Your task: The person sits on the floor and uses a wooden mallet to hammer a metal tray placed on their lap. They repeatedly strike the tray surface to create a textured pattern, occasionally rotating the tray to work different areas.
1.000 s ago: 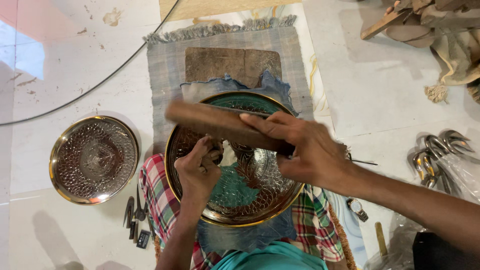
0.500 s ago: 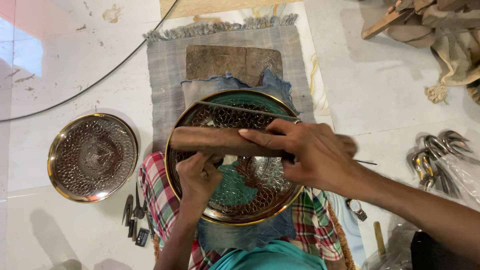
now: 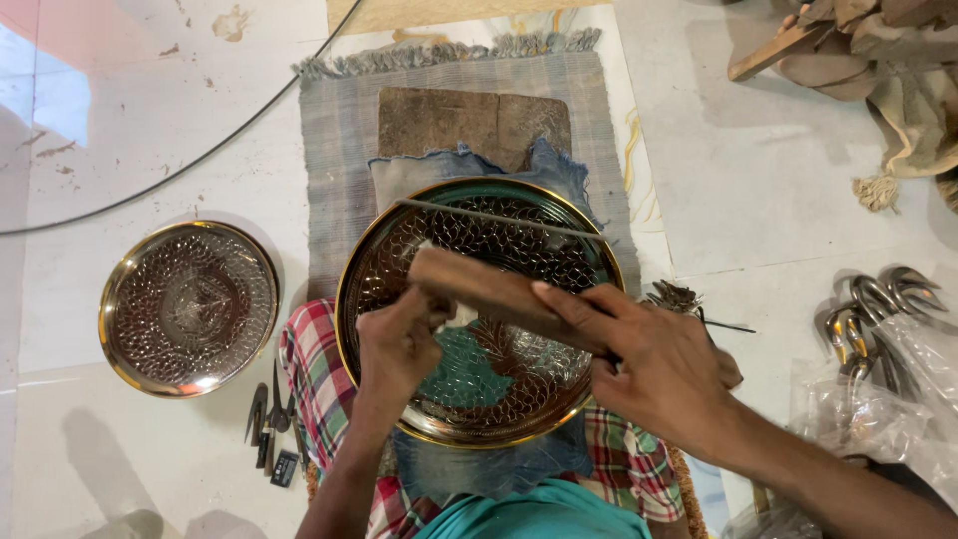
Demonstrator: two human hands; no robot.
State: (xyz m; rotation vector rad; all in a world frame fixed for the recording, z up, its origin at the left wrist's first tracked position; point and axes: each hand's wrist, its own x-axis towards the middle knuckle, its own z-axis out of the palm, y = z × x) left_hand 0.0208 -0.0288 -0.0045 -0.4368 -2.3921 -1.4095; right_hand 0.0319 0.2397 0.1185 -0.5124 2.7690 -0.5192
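Seen from above: 1 large round engraved metal tray [image 3: 499, 399], gold-rimmed, resting on a lap over blue denim cloth [image 3: 469, 175] and checked fabric [image 3: 317, 374], centre of the scene. Left hand [image 3: 397, 344] closed in a pinch at the tray's middle, holding something small and hidden by the fingers, perhaps a thin tool; cannot tell exactly what. Right hand [image 3: 664, 369] wrapped tightly around a wooden block [image 3: 494, 289], held low over the tray, its left end just above the left hand. Smaller engraved tray [image 3: 188, 307] lying on the pale floor to the left, well apart. Small dark metal tools [image 3: 267, 424] near it, beside the checked fabric. Striped grey mat [image 3: 339, 130] with a worn wooden board [image 3: 469, 122] on the far side. Cluster of metal hooks [image 3: 878, 309] at right.
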